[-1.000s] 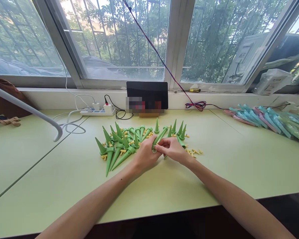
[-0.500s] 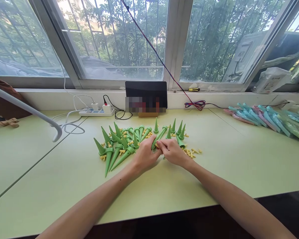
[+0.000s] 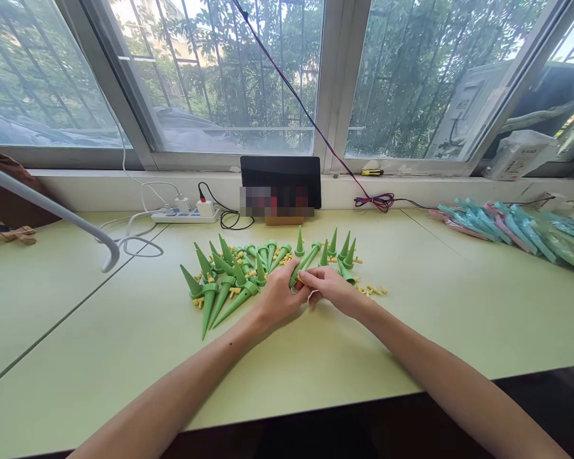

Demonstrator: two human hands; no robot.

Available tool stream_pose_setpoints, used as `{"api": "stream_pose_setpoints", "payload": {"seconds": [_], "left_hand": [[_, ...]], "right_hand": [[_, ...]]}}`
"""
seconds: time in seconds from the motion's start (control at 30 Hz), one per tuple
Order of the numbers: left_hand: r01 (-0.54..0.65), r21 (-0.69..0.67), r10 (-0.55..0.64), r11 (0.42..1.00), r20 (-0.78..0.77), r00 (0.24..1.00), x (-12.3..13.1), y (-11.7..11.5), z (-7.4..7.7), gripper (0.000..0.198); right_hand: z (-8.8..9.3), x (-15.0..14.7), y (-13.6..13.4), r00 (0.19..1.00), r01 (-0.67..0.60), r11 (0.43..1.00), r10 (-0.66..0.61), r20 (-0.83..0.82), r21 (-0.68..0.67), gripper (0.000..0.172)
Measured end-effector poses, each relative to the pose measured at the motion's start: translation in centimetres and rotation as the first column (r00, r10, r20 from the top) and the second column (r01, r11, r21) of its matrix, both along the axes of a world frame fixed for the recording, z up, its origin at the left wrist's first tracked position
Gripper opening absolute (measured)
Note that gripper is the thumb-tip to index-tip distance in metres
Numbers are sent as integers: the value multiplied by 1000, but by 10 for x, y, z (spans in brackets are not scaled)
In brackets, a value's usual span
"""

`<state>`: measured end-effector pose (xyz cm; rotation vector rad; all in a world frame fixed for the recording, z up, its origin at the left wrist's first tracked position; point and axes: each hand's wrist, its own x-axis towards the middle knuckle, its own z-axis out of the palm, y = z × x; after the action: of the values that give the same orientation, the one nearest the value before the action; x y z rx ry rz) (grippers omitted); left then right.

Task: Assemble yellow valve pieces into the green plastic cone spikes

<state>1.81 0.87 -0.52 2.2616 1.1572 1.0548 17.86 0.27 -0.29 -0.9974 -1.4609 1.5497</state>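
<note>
— Where to look first?

— Mid-tabletop (image 3: 325,376), nearer the far edge than the near one: at a green spike (image 3: 297,273), held aslant in the left hand (image 3: 281,290), with fingers wrapped around it.

— And the right hand (image 3: 335,291)?

— Just beside, with thumb and forefinger close together at the spike's near end. Clamped on anything there? Cannot tell; too small and too covered.

— Why such a hold?

— Probably for steadiness: a firm left grip, for finer handling by the right fingertips.

— And all around?

— More green spikes (image 3: 210,310), some upright on their broad ends, likely for a stable stance; others flat toward the left edge, with tips toward the near edge. Yellow fittings (image 3: 374,290) strewn among them and loose on the right-edge side of the hands, perhaps for easy reach.

— Materials?

— For the spikes, apparently hard moulded plastic: long, smooth cones with ridged collars. For the fittings, short stubby tubes, some seemingly T-shaped. By the far right corner, glossy, crinkled film bags (image 3: 509,226) in blue, pink and green. Underneath everything, a smooth, pale yellow-green surface.
</note>
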Motion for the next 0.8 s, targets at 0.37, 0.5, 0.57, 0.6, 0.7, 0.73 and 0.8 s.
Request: {"api": "stream_pose_setpoints", "payload": {"seconds": [0.37, 0.5, 0.57, 0.6, 0.7, 0.73, 0.8], "left_hand": [[8, 0, -8, 1000, 2, 1000, 0, 2, -4, 16], [31, 7, -31, 999, -3, 1000, -1, 3, -5, 17], [35, 14, -35, 999, -9, 999, -1, 4, -6, 17], [33, 19, -33, 999, -12, 999, -1, 4, -6, 17], [22, 34, -21, 999, -16, 1000, -1, 4, -6, 16], [20, 38, -20, 999, -16, 1000, -1, 4, -6, 16], [20, 43, -19, 999, -11, 1000, -1, 4, -6, 14]], "right_hand": [[0, 2, -1, 993, 95, 989, -103, 59, 117, 43], [-4, 2, 0, 988, 107, 985, -121, 93, 138, 39], [-4, 1, 0, 978, 129, 972, -158, 138, 195, 35], [-4, 1, -1, 971, 136, 964, -175, 164, 227, 34], [0, 0, -3, 948, 135, 938, -215, 233, 318, 29], [1, 0, -4, 940, 131, 929, -228, 255, 347, 28], [4, -1, -5, 921, 119, 904, -255, 294, 410, 27]]}}
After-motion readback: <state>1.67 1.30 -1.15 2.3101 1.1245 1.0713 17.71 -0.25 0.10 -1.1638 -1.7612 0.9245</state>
